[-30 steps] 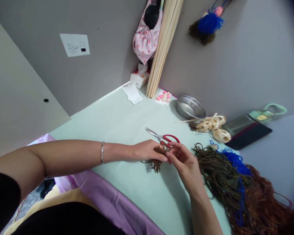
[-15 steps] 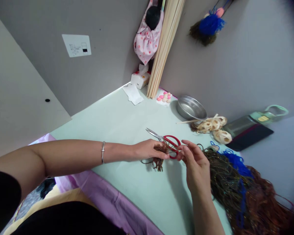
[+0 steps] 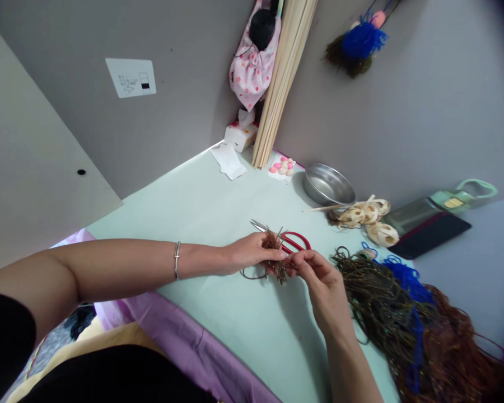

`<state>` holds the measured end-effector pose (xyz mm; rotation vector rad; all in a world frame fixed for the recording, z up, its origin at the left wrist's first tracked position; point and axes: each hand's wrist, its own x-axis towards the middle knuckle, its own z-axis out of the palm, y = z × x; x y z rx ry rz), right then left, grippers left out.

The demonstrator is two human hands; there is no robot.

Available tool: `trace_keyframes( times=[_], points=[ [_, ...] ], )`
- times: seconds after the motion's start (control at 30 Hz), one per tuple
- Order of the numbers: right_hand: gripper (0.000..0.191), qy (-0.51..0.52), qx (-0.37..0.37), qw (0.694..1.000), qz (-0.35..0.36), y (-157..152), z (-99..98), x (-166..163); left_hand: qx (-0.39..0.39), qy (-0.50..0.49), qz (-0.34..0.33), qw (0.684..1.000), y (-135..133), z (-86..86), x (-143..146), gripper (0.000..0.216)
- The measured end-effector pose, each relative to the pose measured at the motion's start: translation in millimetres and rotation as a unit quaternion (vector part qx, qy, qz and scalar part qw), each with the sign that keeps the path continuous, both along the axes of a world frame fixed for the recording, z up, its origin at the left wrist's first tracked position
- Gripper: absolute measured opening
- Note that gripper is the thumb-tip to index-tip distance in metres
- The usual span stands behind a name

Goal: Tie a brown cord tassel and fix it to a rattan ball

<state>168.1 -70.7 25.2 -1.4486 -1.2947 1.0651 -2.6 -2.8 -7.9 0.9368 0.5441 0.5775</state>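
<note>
My left hand is closed around a small brown yarn tassel, its strands sticking out above and below the fingers. A dark cord loops out under that hand. At the tassel's right side my right hand has its thumb and fingertips pinched together; what they hold, probably strand ends, is too small to make out. Red-handled scissors lie on the table just behind the hands, blades pointing left and partly hidden by the tassel.
Olive, blue and brown yarn is heaped at right. Behind stand a metal bowl, woven pale balls, a bottle and a dark flat object. Pink beads, wooden strips and tissues are at the back.
My right hand has moved left to the tassel, and its fingers have come together in a pinch. The tassel strands now stand up and spread more in my left hand.
</note>
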Motion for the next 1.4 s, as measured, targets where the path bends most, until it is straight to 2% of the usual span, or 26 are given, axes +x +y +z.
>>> trace_keyframes(
  times=[0.13,0.3,0.37,0.5,0.57,0.63,0.73,0.87,1.07,1.27,1.4],
  points=[
    [0.026,0.029,-0.01,1.0,0.003,0,-0.6,-4,-0.002,-0.008,0.006,1.0,0,-0.2,0,0.035],
    [0.023,0.025,0.023,0.998,-0.059,0,-1.9,-3,0.012,-0.012,0.0,1.0,-1,0.7,1,0.028],
    [0.025,0.043,0.02,0.997,-0.061,0,-3.0,-3,0.011,-0.015,0.0,1.0,-1,1.7,2,0.024],
    [0.028,0.071,-0.033,0.997,0.022,0,-6.3,-7,-0.005,-0.027,0.053,0.998,1,5.5,0,0.023],
    [0.027,0.052,-0.065,0.994,0.072,0,-7.3,-9,-0.011,-0.029,0.089,0.996,3,7.6,-1,0.023],
    [0.028,0.023,-0.071,0.994,0.082,0,-6.8,-9,-0.02,-0.027,0.1,0.994,4,8.8,-2,0.021],
    [0.032,-0.008,-0.039,0.999,0.038,-1,-4.2,-5,-0.008,-0.021,0.067,0.997,3,7.6,-1,0.021],
    [0.037,-0.055,-0.028,0.997,0.051,-2,-2.6,1,0.02,-0.021,0.014,0.999,-2,4.7,2,0.024],
    [0.029,0.005,-0.019,1.0,0.02,0,-5.0,0,0.044,0.009,-0.001,0.999,-3,5.8,0,0.018],
    [0.029,0.024,-0.023,0.999,0.042,0,-2.7,-5,0.051,-0.007,-0.004,0.999,-3,2.1,1,0.024],
    [0.024,0.037,0.007,0.999,0.003,0,-2.2,-4,0.054,0.005,0.001,0.999,-3,5.6,1,0.023]
  ],
)
